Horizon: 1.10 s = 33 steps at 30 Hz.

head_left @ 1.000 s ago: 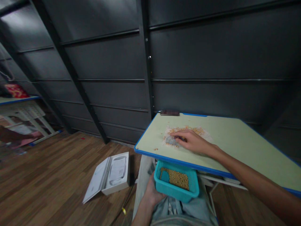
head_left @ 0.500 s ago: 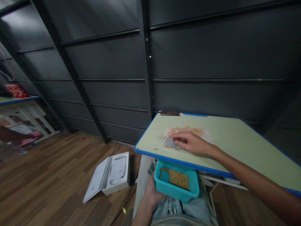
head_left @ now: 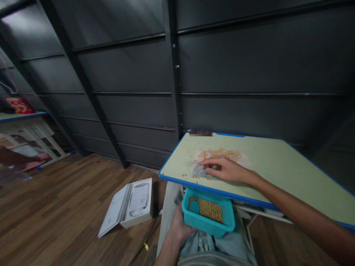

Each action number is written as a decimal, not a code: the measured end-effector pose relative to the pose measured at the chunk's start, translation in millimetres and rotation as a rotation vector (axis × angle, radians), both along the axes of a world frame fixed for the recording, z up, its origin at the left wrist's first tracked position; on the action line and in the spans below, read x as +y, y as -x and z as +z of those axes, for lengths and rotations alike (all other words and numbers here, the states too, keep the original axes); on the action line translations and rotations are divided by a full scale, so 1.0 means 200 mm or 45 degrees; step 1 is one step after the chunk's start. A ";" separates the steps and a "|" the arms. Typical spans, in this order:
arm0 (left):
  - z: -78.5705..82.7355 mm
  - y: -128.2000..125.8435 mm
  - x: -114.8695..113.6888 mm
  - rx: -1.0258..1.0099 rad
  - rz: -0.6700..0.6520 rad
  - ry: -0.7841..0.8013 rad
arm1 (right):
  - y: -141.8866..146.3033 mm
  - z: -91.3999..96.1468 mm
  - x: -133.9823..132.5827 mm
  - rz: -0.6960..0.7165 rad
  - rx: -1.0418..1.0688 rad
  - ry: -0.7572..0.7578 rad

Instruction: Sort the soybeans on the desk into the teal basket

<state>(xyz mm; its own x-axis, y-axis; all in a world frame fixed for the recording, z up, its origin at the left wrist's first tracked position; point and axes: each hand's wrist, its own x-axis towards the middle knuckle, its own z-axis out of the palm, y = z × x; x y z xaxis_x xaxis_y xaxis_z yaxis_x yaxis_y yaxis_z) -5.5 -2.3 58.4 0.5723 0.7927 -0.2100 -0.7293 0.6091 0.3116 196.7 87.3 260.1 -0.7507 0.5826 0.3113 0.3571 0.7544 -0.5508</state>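
My left hand (head_left: 180,225) grips the near left side of a teal plastic box (head_left: 227,221), which rests over my lap just below the table edge. Inside the box lie many small, round, golden-tan beads or beans (head_left: 211,211). Above the tabletop (head_left: 271,166), my right hand (head_left: 226,169) reaches in from the right with index finger and thumb apart. Beneath and beside its fingertips is a greyish, thin patch (head_left: 201,171), perhaps plastic or cloth. Similar tan pieces (head_left: 220,152) are strewn beyond the hand, with a few near the front edge. The undersides of the fingers are hidden.
A blue rim runs round the pale table, which stands against a dark panelled wall (head_left: 133,74). On the wooden floor at left lies an opened white box (head_left: 138,203) beside a cable (head_left: 146,245). Another table (head_left: 22,117) and a person's limb (head_left: 19,159) appear far left.
My right hand has shifted slightly left on the tabletop, and several tan pieces now show nearer the front edge. The left hand and teal box have stayed put.
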 end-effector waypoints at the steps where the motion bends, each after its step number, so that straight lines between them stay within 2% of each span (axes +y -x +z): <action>1: 0.00 0.00 0.00 -0.002 0.000 -0.004 | 0.00 0.00 0.00 0.005 0.005 0.010; 11: 0.04 -0.02 0.00 -0.031 0.030 -0.059 | 0.00 0.00 -0.01 0.024 -0.004 0.089; 18: 0.01 -0.01 0.00 -0.043 0.030 -0.039 | -0.01 0.00 -0.02 0.018 -0.024 0.074; 26: 0.03 -0.02 0.00 -0.045 0.028 -0.023 | -0.01 0.02 -0.03 0.036 -0.018 0.077; 33: 0.02 -0.01 0.00 -0.058 0.012 -0.034 | -0.01 0.00 -0.02 0.052 -0.011 0.083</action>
<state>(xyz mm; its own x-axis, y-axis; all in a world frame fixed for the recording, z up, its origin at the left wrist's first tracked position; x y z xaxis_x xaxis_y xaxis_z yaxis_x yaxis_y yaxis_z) -3.0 -2.7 62.3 0.5731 0.8032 -0.1625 -0.7489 0.5939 0.2942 198.5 83.6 260.6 -0.7766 0.5706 0.2672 0.3319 0.7310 -0.5962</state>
